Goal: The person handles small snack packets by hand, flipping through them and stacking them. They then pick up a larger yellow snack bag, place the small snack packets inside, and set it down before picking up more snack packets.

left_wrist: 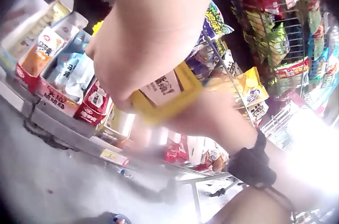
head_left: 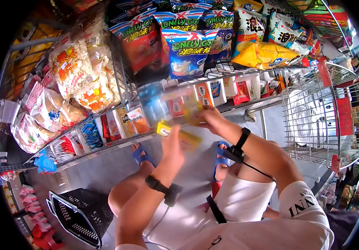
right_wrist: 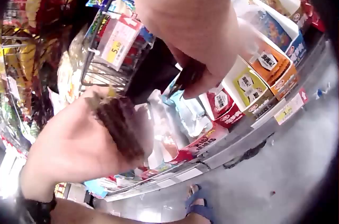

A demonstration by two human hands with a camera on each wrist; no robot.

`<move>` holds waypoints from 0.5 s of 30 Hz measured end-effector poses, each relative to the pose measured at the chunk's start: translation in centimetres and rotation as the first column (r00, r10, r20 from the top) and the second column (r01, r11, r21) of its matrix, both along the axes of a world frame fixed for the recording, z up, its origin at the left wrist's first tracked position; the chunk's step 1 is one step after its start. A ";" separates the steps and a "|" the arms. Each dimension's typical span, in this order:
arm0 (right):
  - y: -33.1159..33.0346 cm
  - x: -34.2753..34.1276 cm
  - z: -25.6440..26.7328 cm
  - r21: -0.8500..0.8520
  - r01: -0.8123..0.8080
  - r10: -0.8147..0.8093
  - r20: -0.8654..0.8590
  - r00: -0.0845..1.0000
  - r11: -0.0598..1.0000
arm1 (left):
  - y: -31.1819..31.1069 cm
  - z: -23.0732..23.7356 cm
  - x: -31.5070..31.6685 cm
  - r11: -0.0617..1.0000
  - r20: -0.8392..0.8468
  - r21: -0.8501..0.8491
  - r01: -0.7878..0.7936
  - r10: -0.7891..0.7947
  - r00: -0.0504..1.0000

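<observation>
My left hand (head_left: 173,146) grips a small yellow snack packet (head_left: 190,139) in front of the lower shelf. Just to its right and higher, my right hand (head_left: 213,120) pinches another yellow packet (head_left: 192,112), blurred in the head view. Dark printing on a pale panel shows on the left hand's packet (left_wrist: 165,89) in the left wrist view. From the right wrist view, that packet's brown contents (right_wrist: 119,123) lie across the left palm. The right hand's packet (right_wrist: 189,77) appears there as a dark piece under the fingers.
Small snack boxes (head_left: 137,118) line the lower shelf. Large chip bags (head_left: 190,52) fill the wire rack above, and puffed snack bags (head_left: 73,73) hang over at left. A wire basket (head_left: 312,121) stands at right, a black shopping basket (head_left: 77,216) on the floor at lower left.
</observation>
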State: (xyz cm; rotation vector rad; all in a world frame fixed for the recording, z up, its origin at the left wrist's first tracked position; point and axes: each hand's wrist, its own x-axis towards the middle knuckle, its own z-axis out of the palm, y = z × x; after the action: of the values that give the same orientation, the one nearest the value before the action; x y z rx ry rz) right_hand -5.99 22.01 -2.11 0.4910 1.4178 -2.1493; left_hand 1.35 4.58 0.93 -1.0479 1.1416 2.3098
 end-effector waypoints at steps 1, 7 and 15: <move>0.2 -0.6 -1.0 0.005 -0.002 0.002 -0.006 1.000 1.000 | 0.3 0.2 0.2 1.000 -0.006 0.005 -0.002 0.002 1.000; -0.8 -3.4 -1.6 0.023 0.109 -0.108 -0.039 0.993 0.994 | -0.5 0.7 2.0 0.996 0.056 0.078 0.036 -0.040 0.998; 0.7 -6.2 -10.4 0.151 -0.061 0.120 -0.422 0.898 0.987 | -2.3 2.5 1.9 0.992 0.020 0.120 0.046 -0.049 0.999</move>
State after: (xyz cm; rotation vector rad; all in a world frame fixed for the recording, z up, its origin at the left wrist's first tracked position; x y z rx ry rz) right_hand -12.21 22.68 -12.46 -0.0167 1.7901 -2.1805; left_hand 3.21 2.30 3.40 -0.9898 0.9959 2.2924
